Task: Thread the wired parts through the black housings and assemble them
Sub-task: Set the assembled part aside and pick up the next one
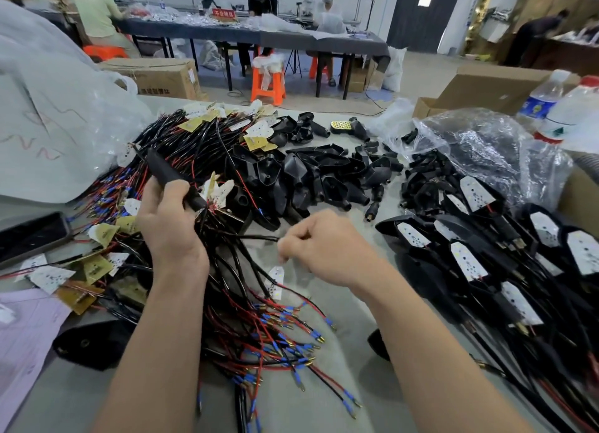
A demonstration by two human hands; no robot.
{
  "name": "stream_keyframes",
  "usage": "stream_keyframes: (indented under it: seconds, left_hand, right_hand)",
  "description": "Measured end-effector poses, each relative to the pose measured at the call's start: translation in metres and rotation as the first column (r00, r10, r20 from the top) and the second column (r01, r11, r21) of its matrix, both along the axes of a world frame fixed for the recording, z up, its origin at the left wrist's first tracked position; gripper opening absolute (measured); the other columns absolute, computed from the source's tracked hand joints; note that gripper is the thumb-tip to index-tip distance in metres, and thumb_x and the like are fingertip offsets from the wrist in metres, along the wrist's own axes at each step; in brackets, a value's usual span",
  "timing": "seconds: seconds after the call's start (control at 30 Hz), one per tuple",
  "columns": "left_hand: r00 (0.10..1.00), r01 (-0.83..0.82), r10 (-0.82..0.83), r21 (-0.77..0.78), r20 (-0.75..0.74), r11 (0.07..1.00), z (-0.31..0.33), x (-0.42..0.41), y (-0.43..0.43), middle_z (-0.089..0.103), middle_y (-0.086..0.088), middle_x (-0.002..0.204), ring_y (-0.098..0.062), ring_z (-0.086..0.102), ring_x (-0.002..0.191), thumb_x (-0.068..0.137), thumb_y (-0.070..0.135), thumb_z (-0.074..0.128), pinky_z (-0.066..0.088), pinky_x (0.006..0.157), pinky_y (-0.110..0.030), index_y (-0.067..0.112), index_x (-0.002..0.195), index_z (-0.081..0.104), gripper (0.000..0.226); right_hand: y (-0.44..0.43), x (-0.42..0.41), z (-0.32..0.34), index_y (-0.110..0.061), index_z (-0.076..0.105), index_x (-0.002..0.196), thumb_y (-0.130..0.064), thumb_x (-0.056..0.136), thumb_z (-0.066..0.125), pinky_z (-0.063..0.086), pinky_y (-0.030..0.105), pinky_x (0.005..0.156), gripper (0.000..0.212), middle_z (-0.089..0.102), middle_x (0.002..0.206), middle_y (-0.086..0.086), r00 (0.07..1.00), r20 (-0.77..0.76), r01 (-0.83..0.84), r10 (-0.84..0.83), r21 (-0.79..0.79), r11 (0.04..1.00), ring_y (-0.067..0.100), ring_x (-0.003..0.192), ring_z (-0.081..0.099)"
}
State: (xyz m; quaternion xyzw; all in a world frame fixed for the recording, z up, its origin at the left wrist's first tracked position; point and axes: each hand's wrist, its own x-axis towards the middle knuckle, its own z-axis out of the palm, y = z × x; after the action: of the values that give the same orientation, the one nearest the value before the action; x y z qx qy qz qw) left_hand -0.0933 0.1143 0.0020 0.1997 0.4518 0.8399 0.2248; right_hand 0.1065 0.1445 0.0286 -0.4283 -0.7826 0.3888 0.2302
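Observation:
My left hand (168,218) grips a black housing (168,173), tilted with its wide end up to the left and its narrow end by my fingers. My right hand (321,248) pinches the end of a black cable (256,237) that runs left toward the housing. A big tangle of wired parts (201,134) with red and black leads, blue ferrules and small white LED boards covers the left of the table. Loose black housings (324,176) are heaped in the middle. Assembled units (479,251) with white boards seated in black shells lie at the right.
A dark phone (32,235) lies at the left edge, with a clear plastic bag (48,108) behind it. Another bag of black parts (479,147) sits at the right, beside water bottles (547,98) and a cardboard box (486,89). People work at far tables.

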Motion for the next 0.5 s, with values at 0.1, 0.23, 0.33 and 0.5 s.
stream_keyframes:
  seconds: [0.1,0.23,0.33,0.5]
  left_hand:
    - [0.975,0.22,-0.219,0.012,-0.046,0.975,0.002,0.005,-0.002,0.056,0.0,0.089,-0.01,0.058,0.079,0.092,0.011,0.055,0.057,0.088,-0.039,0.02,0.086,0.065,0.015]
    - [0.926,0.359,-0.367,-0.093,-0.087,0.929,-0.001,0.01,0.0,0.063,0.006,0.082,-0.012,0.061,0.081,0.085,0.02,0.059,0.057,0.084,-0.035,0.025,0.089,0.072,0.014]
    - [0.972,0.182,-0.204,-0.175,-0.119,0.968,-0.004,0.011,0.006,0.063,0.009,0.076,-0.013,0.058,0.077,0.08,0.018,0.065,0.048,0.079,-0.037,0.024,0.083,0.075,0.012]
    - [0.977,-0.023,-0.019,-0.192,-0.212,0.981,-0.008,0.011,0.009,0.075,0.007,0.099,-0.014,0.067,0.092,0.077,0.02,0.071,0.059,0.089,-0.037,0.024,0.118,0.075,0.042]
  right_hand:
    - [0.006,-0.005,-0.007,-0.004,0.069,0.071,-0.026,0.088,0.067,0.04,0.023,0.049,0.028,0.06,0.059,0.013,0.953,-0.184,0.268,-0.241,0.135,0.954,0.009,0.047,0.044]
    - [0.007,-0.014,-0.008,-0.01,0.072,0.068,-0.024,0.086,0.07,0.036,0.026,0.047,0.023,0.053,0.049,0.004,0.965,-0.183,0.194,-0.186,0.03,0.98,0.011,0.049,0.041]
    - [0.009,-0.015,-0.005,-0.002,0.069,0.072,-0.026,0.085,0.069,0.034,0.027,0.048,0.028,0.051,0.049,0.004,0.944,-0.252,0.235,-0.211,0.069,0.969,0.009,0.049,0.038]
    - [0.008,-0.02,-0.007,0.001,0.067,0.073,-0.025,0.086,0.063,0.029,0.026,0.051,0.029,0.034,0.05,-0.004,0.849,-0.429,0.354,-0.308,0.03,0.935,0.007,0.049,0.03]
